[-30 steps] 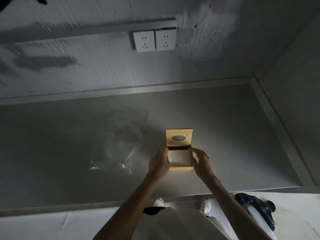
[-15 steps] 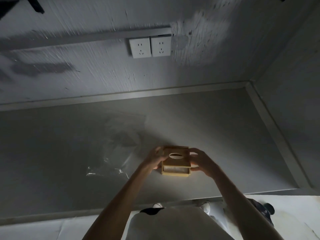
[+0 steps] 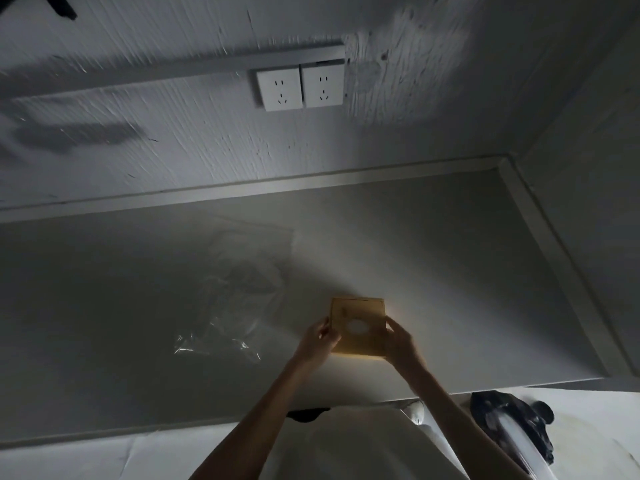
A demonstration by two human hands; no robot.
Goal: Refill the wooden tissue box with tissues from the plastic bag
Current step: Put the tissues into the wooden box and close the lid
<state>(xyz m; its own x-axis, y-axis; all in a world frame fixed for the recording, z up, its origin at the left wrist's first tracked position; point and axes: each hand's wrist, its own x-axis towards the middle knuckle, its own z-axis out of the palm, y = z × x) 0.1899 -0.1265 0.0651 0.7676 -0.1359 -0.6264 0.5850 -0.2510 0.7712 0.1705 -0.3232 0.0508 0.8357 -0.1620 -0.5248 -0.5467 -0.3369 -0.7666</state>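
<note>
A square wooden tissue box (image 3: 357, 327) is sitting on the smooth grey counter (image 3: 450, 289), its flat lid now lying shut, with white tissue showing through the oval hole (image 3: 358, 327) in the top. The left hand (image 3: 320, 341) is gripping the box's left edge, fingers curling over the rim, and the right hand (image 3: 398, 341) is pressing against its right edge, so the box is being held between the two. Out past the left hand, well apart from it, a crumpled clear plastic bag (image 3: 239, 299) is lying flat on the counter, its creases catching glints of light. Far beyond both hands, two white square sockets (image 3: 300, 86) are sitting side by side on the rough, streaky plastered wall (image 3: 173, 133). A second ago the lid was standing upright behind the open box with the tissues showing inside; half a second ago it was tilting halfway down; now it is lying level on the box.
</note>
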